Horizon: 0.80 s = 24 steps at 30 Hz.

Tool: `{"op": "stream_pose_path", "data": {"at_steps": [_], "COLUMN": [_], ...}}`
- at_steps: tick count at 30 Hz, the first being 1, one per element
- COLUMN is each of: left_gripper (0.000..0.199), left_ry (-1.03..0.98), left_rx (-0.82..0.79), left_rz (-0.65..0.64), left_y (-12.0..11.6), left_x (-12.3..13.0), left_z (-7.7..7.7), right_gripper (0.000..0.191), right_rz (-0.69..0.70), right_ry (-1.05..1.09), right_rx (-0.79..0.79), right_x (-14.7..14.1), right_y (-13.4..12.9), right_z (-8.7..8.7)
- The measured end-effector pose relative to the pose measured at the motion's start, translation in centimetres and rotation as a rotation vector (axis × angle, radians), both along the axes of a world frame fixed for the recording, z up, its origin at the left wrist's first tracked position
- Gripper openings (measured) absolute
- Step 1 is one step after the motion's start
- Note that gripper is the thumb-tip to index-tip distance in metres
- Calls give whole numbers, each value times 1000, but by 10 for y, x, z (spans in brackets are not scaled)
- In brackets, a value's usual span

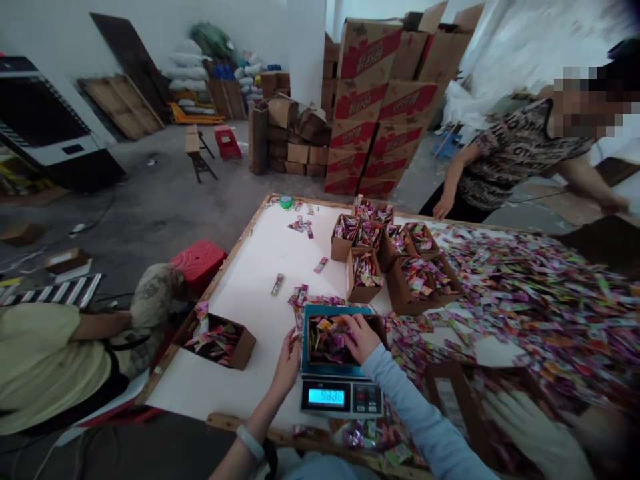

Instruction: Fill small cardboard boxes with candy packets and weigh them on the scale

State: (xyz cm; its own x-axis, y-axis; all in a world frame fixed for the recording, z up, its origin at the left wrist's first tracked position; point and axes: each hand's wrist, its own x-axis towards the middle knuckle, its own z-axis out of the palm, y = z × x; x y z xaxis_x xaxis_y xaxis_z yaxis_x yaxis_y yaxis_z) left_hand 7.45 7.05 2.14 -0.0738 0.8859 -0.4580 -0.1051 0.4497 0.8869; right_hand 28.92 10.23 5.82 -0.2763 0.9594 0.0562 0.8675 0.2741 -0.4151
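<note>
A digital scale [367, 399] with a lit blue display stands near the table's front edge. On its blue-green platform [303, 360] sits an open cardboard box [381, 327] filled with small, shiny printed sachets [327, 337]. My right hand [361, 337] reaches over the box from the right, fingers apart and touching the sachets. Just left of the platform, my left hand [287, 360] has its fingers bent together; what lies between them is too small to make out. The display digits are blurred.
Several sachet-filled boxes [364, 293] stand beyond the scale, beside a wide sachet heap [540, 300]. Another filled box [243, 350] is at the left. A co-worker [520, 160] stands at the far right; another person [55, 360] sits left. A gloved hand [535, 427] reaches in at lower right.
</note>
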Motion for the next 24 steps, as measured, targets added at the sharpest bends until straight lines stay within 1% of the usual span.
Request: {"op": "stream_pose_path", "data": {"at_steps": [3,4,6,9,12,14,16,19,22,24], "left_gripper": [66,67,67,69,71,71,71,72,72,69], "left_ry": [99,132,184,218,184,153,151,171,181,194], "left_rx": [271,332,393,408,398,380,367,353,349,362], "left_rz": [-154,-195,-236,-222,-204,-190,-179,-170,-167,-162], "left_y": [-2,-1,0,2,1,-1,-3,-5,-7,-8], "left_x": [11,15,20,21,18,15,13,9,6,5], "left_z": [1,1,-1,-3,-5,-4,-3,0,0,-2], "right_gripper": [33,31,30,29,28,28,27,21,19,21], "right_rz": [92,93,67,23,0,30,24,-114,-248,-311], "right_ry": [147,195,262,240,204,229,288,431,605,713], "right_rx": [172,210,257,276,290,298,321,348,297,272], "right_x": [12,17,25,37,41,42,43,48,58,66], "right_y": [1,3,5,6,4,2,2,2,1,0], "right_z": [-10,-11,-9,0,9,13,17,22,29,35]}}
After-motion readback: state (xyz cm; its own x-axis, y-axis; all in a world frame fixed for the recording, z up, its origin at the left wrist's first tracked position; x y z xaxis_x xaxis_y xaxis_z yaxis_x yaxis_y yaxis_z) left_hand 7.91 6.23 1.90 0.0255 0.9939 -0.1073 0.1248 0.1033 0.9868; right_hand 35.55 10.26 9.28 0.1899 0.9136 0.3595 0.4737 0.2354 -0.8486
